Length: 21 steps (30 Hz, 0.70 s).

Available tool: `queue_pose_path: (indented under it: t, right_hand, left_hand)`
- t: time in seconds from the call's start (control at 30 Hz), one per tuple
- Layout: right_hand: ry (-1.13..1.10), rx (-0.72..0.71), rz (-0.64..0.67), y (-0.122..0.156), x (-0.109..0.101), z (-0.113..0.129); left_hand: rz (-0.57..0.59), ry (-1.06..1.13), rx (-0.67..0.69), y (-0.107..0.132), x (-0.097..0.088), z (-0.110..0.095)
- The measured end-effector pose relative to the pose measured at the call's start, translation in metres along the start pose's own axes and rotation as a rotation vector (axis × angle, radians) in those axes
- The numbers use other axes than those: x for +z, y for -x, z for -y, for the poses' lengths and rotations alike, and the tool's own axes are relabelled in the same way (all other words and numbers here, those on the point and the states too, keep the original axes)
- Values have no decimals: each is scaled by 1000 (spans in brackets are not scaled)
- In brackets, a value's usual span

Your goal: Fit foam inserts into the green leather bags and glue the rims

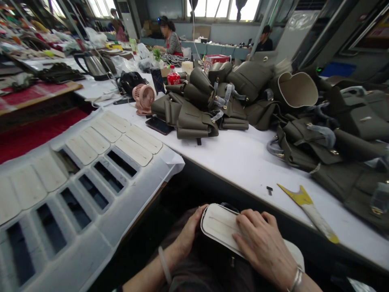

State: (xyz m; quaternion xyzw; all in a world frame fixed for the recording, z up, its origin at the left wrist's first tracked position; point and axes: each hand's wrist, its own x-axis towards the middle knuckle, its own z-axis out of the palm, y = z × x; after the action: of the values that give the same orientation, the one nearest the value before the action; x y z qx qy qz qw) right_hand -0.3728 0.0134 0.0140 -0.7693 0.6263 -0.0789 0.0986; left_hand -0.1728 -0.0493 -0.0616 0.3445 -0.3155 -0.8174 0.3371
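Observation:
An oblong cream panel (pixel 219 225) with rounded ends lies on a dark piece in my lap, whose thin dark rim shows around the panel's left end. My left hand (pixel 190 233) grips that left end, its fingers partly hidden behind it. My right hand (pixel 261 239) lies across the middle of the panel, fingers bent and apart, the thumb and index fingertips touching its surface. The panel's right end shows beyond my right wrist. What is under the panel is mostly lost in shadow.
Similar cream panels (pixel 133 148) lie on a slotted white-covered rack (pixel 106 227) at left. Olive bags (pixel 194 117) crowd the white table (pixel 231 156), with a yellow-handled tool (pixel 313 209), a phone (pixel 159 125) and a pink fan (pixel 144 98). People sit farther back.

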Motion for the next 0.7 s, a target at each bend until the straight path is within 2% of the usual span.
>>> queue_pose_path:
  t: [0.17, 0.27, 0.37, 0.53, 0.7]
  right_hand:
    - [-45, -169, -40, 4, 9, 0]
    - [-13, -218, -102, 4, 15, -2]
    - [74, -276, -147, 3, 20, -5]
    - [175, -360, -137, 2, 29, -4]
    - [95, -399, -76, 0, 28, -4]
  left_hand:
    - [-56, -10, 25, -3, -9, 11]
    - [-84, -12, 81, -6, -16, 19]
    - [-51, 48, 68, -8, -17, 24]
    - [-23, 126, 46, -8, -15, 31]
    - [-9, 161, 45, -7, -15, 35]
